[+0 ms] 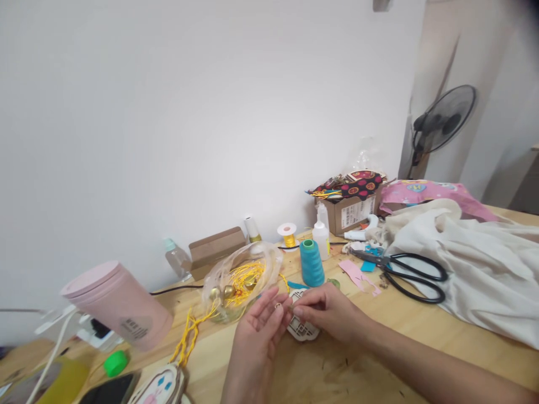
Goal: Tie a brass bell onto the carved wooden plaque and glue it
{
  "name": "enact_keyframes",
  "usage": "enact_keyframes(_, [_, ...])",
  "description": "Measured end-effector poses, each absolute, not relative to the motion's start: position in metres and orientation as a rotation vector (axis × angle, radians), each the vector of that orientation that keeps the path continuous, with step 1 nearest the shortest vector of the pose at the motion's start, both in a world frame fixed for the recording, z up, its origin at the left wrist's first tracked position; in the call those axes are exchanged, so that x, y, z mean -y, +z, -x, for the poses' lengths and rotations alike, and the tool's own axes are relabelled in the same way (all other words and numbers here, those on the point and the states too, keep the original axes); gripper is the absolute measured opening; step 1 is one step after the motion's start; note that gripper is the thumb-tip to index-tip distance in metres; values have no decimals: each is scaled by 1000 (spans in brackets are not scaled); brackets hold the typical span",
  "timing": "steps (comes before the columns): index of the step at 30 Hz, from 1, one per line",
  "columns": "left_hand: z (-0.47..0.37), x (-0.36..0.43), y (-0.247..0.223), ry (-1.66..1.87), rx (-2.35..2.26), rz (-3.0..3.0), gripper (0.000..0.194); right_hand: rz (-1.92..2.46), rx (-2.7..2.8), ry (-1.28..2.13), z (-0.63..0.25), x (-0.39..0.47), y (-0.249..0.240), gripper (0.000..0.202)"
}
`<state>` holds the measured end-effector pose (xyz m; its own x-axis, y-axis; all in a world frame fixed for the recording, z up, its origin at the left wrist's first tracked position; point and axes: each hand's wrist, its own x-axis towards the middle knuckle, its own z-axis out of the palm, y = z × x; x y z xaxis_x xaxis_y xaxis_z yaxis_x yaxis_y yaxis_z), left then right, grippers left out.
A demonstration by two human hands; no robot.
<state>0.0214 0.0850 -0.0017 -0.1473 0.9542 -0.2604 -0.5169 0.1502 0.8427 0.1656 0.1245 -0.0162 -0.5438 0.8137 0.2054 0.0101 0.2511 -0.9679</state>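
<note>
Latticework plaque (304, 332) lies partly hidden behind the hands (261, 328) (328, 307).

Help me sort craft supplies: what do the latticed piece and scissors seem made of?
Latticed piece: probably matte wood or card, from its pale, flat face and cutouts. Scissors: likely metal blades, dull grey; black handles, slightly shiny, perhaps plastic-coated.

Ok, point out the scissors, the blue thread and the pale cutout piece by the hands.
Scissors (384, 261): head view, on the pivot.
Blue thread (312, 266): head view, middle of the wound cone.
Pale cutout piece (304, 330): head view, lower part of its lattice, below the right hand's fingers (309, 301).
</note>
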Motion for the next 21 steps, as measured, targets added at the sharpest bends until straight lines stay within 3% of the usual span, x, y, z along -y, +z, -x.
enact_keyframes(11, [-19,-83,-2,1431,-1070,-480,9,776,1873,1166,-165,-124,-18,22])
enact_keyframes(19, [-22,-83,-1,1385,-1042,-490,9,813,1829,1214,-167,-123,-14,23])
enact_keyframes(21, [-22,-84,-1,1384,-1090,-542,17,817,1812,1223,-166,-122,-11,24])
